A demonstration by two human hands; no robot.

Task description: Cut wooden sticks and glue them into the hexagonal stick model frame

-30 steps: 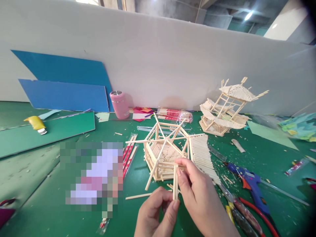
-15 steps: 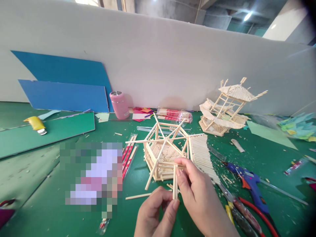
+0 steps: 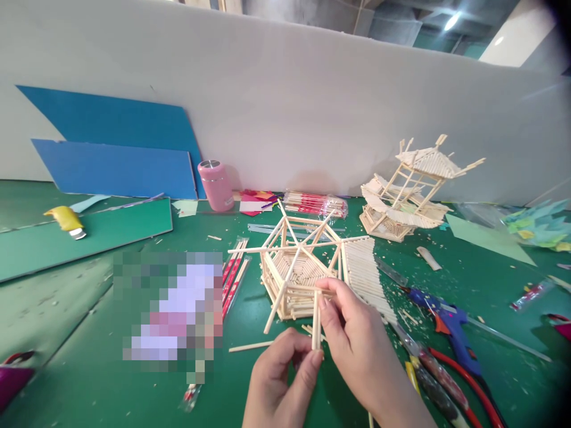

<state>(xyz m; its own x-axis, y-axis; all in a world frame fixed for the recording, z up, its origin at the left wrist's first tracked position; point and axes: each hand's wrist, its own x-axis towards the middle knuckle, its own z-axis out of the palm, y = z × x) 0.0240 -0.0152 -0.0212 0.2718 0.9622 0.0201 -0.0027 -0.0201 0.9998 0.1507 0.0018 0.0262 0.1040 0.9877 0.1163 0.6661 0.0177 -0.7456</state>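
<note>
Several short wooden sticks (image 3: 316, 324) stand side by side between my hands. My left hand (image 3: 285, 377) pinches their lower end, and my right hand (image 3: 352, 339) grips the upper end between thumb and fingers. Right behind them is a six-sided stick frame (image 3: 285, 273), with crossing sticks meeting at a hub on top. A slatted stick panel (image 3: 363, 273) is joined to its right side and slopes down behind my right hand. A loose stick (image 3: 250, 346) lies left of my left hand. Whether the held sticks touch the frame I cannot tell.
On the right lie a blue glue gun (image 3: 450, 327), red-handled pliers (image 3: 473, 380) and wood scraps. A finished-looking stick pavilion (image 3: 405, 196) stands at the back right. A pink flask (image 3: 216, 185), packaged chopsticks (image 3: 232, 276) and a yellow utility knife (image 3: 66, 220) are farther left.
The view has shifted slightly, so things appear a little higher. Both hands keep the same hold on the sticks.
</note>
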